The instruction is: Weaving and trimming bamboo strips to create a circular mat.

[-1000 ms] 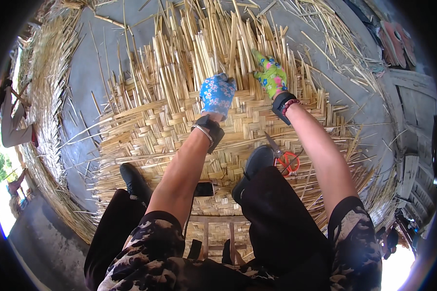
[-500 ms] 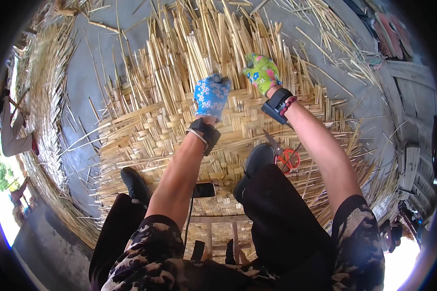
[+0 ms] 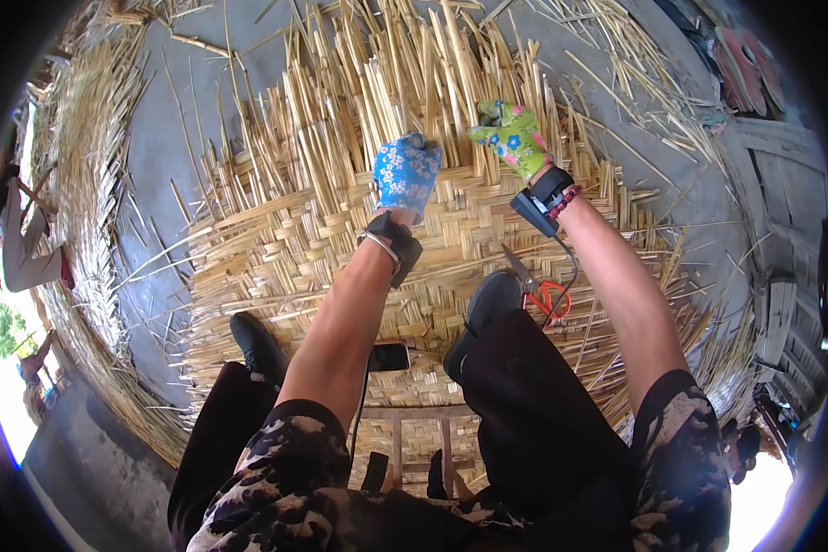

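A large woven mat of pale bamboo strips (image 3: pixel 304 248) lies on the grey ground, with many loose strip ends fanning out at its far edge. My left hand (image 3: pixel 407 173), in a blue flowered glove, is closed around upright strips at the mat's unwoven edge. My right hand (image 3: pixel 513 136), in a green flowered glove, pinches a strip just to the right of it. Both wrists carry dark bands. Red-handled scissors (image 3: pixel 543 293) lie on the mat beside my right shoe (image 3: pixel 488 308).
A dark phone (image 3: pixel 388 356) lies on the mat between my legs, above a small wooden stool (image 3: pixel 423 451). My left shoe (image 3: pixel 256 342) rests on the mat's near edge. Heaps of strips (image 3: pixel 83 184) ring the left side. Another person (image 3: pixel 18 239) crouches at far left.
Both hands have moved up and away from me along the strips, the right hand shifting slightly left toward the left hand.
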Tool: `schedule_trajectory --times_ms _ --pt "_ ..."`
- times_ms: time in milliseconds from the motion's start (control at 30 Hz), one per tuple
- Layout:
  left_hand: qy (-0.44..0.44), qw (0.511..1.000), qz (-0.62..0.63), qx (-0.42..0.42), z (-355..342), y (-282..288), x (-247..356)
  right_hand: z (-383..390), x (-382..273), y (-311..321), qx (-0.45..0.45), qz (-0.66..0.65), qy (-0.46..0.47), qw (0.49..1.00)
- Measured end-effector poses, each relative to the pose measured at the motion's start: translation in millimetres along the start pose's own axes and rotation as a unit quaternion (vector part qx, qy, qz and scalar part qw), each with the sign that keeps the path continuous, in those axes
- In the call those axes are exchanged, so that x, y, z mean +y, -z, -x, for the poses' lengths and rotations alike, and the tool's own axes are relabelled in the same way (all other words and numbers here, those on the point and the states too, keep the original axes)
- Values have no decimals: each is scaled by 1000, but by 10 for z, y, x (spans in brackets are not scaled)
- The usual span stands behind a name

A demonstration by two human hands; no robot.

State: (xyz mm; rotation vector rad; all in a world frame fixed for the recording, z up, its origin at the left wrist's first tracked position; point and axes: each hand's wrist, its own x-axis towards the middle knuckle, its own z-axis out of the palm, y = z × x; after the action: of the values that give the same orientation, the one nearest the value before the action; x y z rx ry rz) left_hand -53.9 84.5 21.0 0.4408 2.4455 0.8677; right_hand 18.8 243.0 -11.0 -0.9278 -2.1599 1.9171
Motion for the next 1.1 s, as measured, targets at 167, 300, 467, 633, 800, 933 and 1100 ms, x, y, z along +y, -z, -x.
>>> schedule_trajectory --times_ms 167,300,467,633,800,933,1100 --pt "4 1000 12 6 -15 -20 -53 164 -33 -144 90 45 79 992" --pt "-42 998 4 50 -45 -42 -167 223 -80 -285 75 47 78 993" --pt "-11 999 43 16 21 -15 -86 86 -208 -267 -12 259 -28 965" --pt "-34 996 65 41 3 -72 -89 -256 234 -194 -39 456 24 889" --pt "7 997 74 12 -73 92 -253 -150 164 -271 -107 472 136 865" --pt "-164 977 -100 -96 -136 -119 23 -155 728 112 -167 -55 68 982" --pt "-149 969 -110 -162 -285 -80 -175 428 -95 -113 114 -241 -56 962"
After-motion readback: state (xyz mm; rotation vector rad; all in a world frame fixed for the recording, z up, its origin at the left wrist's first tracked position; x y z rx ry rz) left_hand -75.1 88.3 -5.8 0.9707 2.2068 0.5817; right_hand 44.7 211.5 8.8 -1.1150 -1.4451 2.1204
